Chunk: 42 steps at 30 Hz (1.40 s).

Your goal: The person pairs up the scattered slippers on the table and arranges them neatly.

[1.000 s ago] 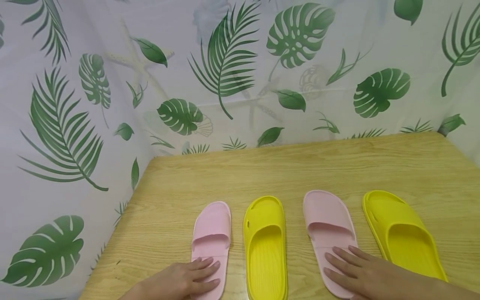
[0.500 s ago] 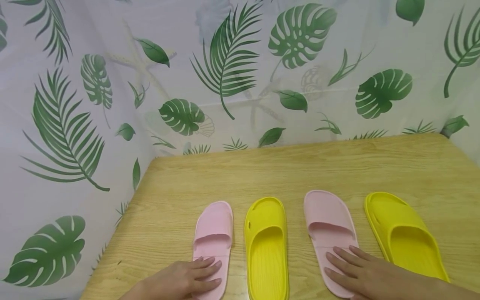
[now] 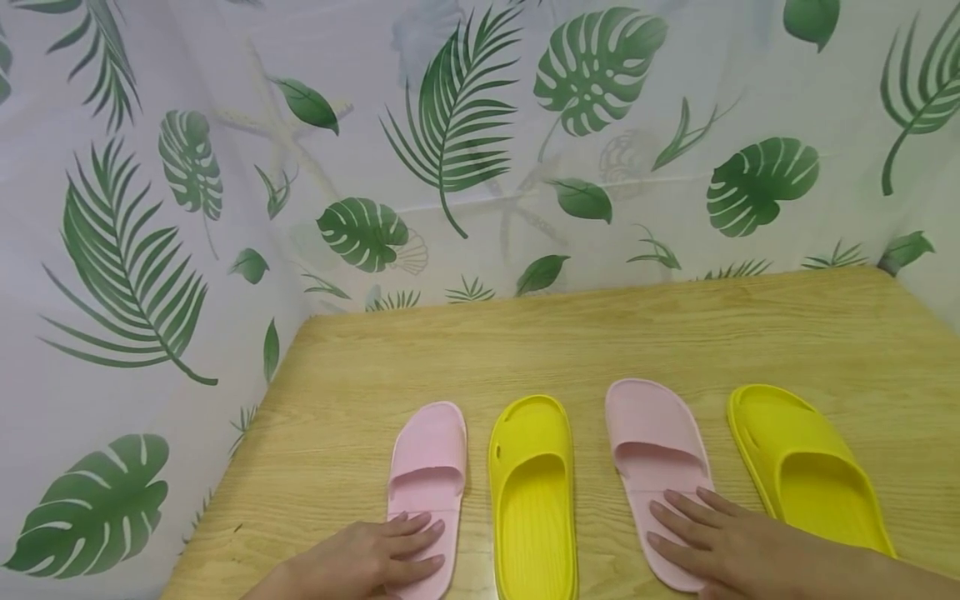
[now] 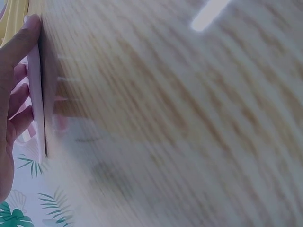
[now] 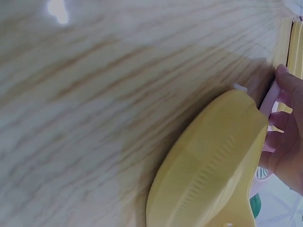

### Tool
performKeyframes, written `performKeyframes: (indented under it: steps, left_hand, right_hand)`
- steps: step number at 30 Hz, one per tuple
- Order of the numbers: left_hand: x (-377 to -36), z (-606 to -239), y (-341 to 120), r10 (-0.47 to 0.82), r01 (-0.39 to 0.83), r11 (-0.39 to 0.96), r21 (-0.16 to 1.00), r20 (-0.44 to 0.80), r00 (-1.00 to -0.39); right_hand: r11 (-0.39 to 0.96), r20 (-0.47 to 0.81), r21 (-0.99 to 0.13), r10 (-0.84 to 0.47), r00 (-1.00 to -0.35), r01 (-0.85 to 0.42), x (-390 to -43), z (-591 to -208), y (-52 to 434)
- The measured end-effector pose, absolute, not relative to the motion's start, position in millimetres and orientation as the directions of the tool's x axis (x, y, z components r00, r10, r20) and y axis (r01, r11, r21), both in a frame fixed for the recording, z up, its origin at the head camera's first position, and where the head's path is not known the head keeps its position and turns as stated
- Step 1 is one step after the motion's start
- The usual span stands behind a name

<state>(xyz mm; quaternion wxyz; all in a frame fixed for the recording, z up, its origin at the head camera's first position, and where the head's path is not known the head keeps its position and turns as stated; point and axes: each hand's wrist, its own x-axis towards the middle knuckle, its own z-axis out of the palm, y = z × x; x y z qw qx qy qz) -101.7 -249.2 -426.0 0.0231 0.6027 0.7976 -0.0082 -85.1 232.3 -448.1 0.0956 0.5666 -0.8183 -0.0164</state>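
Note:
Two pink slippers and two yellow slippers lie in a row on a wooden table, alternating in colour. My left hand [image 3: 367, 554] rests its fingers on the insole of the left pink slipper [image 3: 429, 446]. In the left wrist view the thumb [image 4: 32, 26] lies at that slipper's edge. My right hand [image 3: 727, 542] lies with spread fingers across the heel part of the other pink slipper [image 3: 651, 417]. Its thumb [image 5: 284, 78] touches that sole's edge in the right wrist view. Between the two pink ones sits a yellow slipper [image 3: 531, 500].
The second yellow slipper [image 3: 813, 467] is at the far right, partly behind my right forearm. The wooden table [image 3: 570, 342] reaches back to a white curtain [image 3: 465, 258] printed with green leaves, which also hangs along the left side.
The head view shifts very slightly. Both hands stay on the pink slippers, and the slippers keep their places.

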Motion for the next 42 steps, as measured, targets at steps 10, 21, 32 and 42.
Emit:
performKeyframes:
  steps: [10,21,32,42]
  left_hand:
    - [-104,-423,-249,0.965,0.967,0.256,0.004,-0.06,-0.256]
    - [-107,-421,-249,0.956,0.955,0.288,0.074,-0.085,-0.282]
    - [-110,-420,-249,0.964,0.963,0.265,0.054,-0.047,-0.263]
    - [-112,-416,-248,0.962,0.961,0.269,0.066,-0.054,-0.266]
  right_hand:
    - [0.415,0.039,0.03,-0.91,-0.413,-0.91,-84,-447,231]
    - [0.457,-0.037,-0.091,-0.889,-0.456,-0.885,-87,-443,230]
    - [0.512,-0.099,-0.176,-0.859,-0.502,-0.841,-91,-436,228]
    - [0.495,-0.067,-0.097,-0.869,-0.49,-0.864,-94,-431,227]
